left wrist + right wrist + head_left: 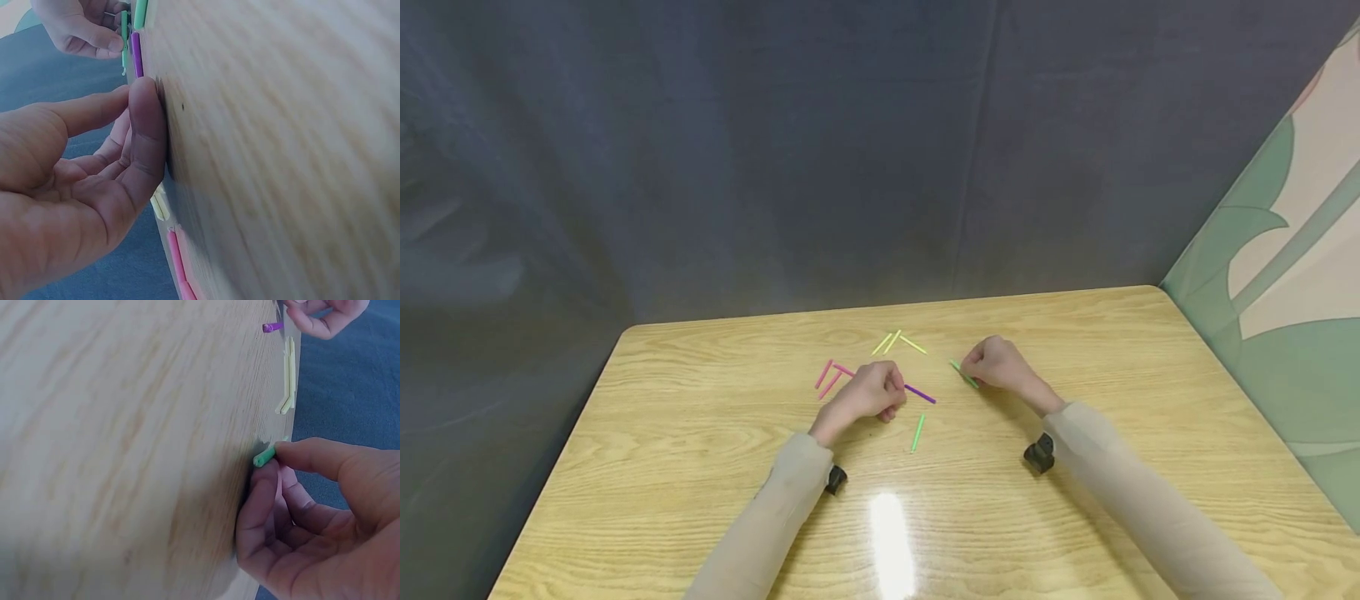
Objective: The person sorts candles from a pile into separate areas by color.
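Observation:
My left hand (872, 390) is low over the wooden table, thumb and index fingertip pinching the near-left end of a thin purple stick (921, 394). The stick's other end points right. In the left wrist view the fingertips partly hide the purple stick (137, 53). To the right, my right hand (1000, 364) pinches a green stick (970, 380) between thumb and index finger. The right wrist view shows this green stick (265, 456) tilted at the table surface. A second, brighter green stick (918, 433) lies apart, nearer me, between the hands.
Several pink sticks (824, 374) lie left of and partly behind my left hand. Yellow sticks (913, 344) lie farther back on the table (700, 433). A dark cloth (820, 167) hangs behind the table's far edge. A patterned green-and-white surface (1300, 392) borders the right side.

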Demonstrator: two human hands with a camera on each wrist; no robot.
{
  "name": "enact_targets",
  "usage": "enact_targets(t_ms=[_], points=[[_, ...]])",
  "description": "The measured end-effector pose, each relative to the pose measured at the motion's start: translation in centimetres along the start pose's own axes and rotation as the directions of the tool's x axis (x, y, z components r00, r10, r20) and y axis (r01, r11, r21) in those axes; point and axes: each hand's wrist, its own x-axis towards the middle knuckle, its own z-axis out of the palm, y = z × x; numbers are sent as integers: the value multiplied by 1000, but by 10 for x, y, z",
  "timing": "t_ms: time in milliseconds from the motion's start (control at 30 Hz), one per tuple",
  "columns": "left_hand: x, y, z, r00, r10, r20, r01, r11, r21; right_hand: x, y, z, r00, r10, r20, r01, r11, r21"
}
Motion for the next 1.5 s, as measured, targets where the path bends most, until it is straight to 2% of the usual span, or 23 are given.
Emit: enact_targets(t_ms=[233, 567, 1100, 1200, 1267, 1367, 1500], points=[[1, 1, 1, 1000, -6, -5, 6, 1000, 15, -1, 1, 1, 999, -47, -17, 47, 999, -4], [0, 2, 1, 1000, 9, 16, -10, 999, 51, -1, 2, 3, 998, -36, -58, 35, 999, -22], [6, 2, 2, 1000, -1, 18, -1, 996, 93, 2, 5, 4, 999, -17, -42, 16, 1000, -26], [8, 4, 3, 999, 37, -2, -36, 986, 161, 2, 4, 3, 999, -10, -39, 9, 1000, -20], [10, 5, 3, 996, 84, -34, -74, 969, 237, 1, 4, 3, 999, -6, -38, 6, 1000, -18], [14, 8, 4, 981, 171, -86, -134, 934, 332, 1, 3, 3, 999, 3, -36, -3, 1000, -14], [19, 11, 6, 964, 237, -116, -182, 916, 358, 1, 3, 3, 999, 5, -36, -6, 1000, -7]])
